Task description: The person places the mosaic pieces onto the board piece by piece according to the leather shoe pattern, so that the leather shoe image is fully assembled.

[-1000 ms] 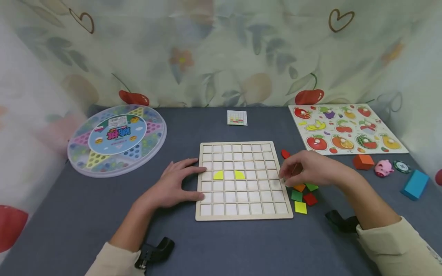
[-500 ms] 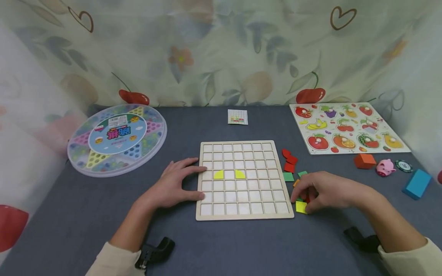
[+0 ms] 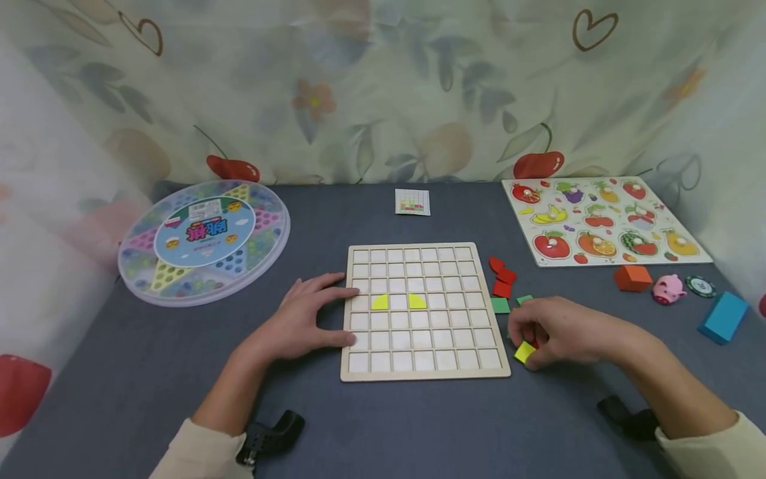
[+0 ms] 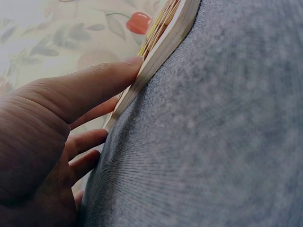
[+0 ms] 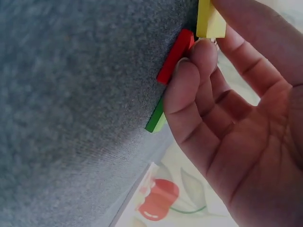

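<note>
- Wooden board (image 3: 437, 320): lay flat on the dark table (image 3: 413, 432); clock positions were taken from its centre, head view.
- Left hand (image 3: 304, 322): at nine o'clock, fingers spread, thumb and fingertips touching the board's edge.
- Right hand (image 3: 562, 330): at four o'clock, well apart from the left, thumb and finger pinching a yellow tile (image 3: 524, 352) just beside the board.
- Yellow quarter-circles (image 3: 380, 303): two, in one row of the board, one square between them.
- Green tile (image 3: 500, 305): at three o'clock, near the right hand.
- Fruit puzzle (image 3: 571, 228): at two o'clock.
- Printed card (image 3: 412, 199): at twelve o'clock.
</note>
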The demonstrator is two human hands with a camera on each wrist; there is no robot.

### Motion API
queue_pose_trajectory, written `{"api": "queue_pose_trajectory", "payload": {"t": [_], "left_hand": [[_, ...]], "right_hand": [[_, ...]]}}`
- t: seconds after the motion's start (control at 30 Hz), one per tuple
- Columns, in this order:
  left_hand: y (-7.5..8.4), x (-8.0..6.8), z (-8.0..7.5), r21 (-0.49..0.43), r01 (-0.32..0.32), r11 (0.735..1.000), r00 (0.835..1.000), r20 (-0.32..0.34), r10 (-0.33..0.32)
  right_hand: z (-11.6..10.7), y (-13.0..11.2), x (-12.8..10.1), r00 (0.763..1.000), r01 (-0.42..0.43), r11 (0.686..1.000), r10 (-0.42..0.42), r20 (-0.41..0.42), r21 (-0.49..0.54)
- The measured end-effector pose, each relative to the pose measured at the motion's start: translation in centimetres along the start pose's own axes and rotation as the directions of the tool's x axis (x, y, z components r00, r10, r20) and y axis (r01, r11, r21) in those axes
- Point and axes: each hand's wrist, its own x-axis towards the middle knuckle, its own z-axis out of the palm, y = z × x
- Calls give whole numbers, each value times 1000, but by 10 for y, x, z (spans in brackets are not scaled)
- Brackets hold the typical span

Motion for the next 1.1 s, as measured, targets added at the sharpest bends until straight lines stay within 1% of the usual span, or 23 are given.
{"api": "queue_pose_trajectory", "payload": {"t": [0.2,0.27,0.37,0.47,0.53,0.7,0.87,1.0,1.1], "left_hand": [[0,-1,-1,5,-4,1000,1000,3,4],[0,-1,-1,7,-7,1000,1000,3,7],[-1,-1,-1,7,-9,1000,1000,4,9],[-1,0,-1,3,-7,1000,1000,5,7],[-2,0,-1,6,-9,1000,1000,3,9],[-1,-1,-1,2,-6,1000,1000,6,6],[2,2,0,3,4,1000,1000,18,-4],[3,1,-1,7,12,1000,1000,18,-12],[2,0,-2,6,19,1000,1000,18,-19]], "right_hand": [[-9,-2,0,999,-26,999,27,-37,29],[-12,-4,1,998,-13,999,15,-61,35],[-17,-10,5,996,19,997,-13,-93,71],[-21,-19,13,993,58,992,-45,-113,113],[-22,-27,21,991,72,990,-56,-125,122],[-21,-48,43,983,94,993,-80,-166,77],[-17,-63,63,983,111,990,-97,-153,84],[-15,-76,83,989,108,990,-98,-110,92],[-13,-86,96,991,123,987,-116,-68,104]]}}
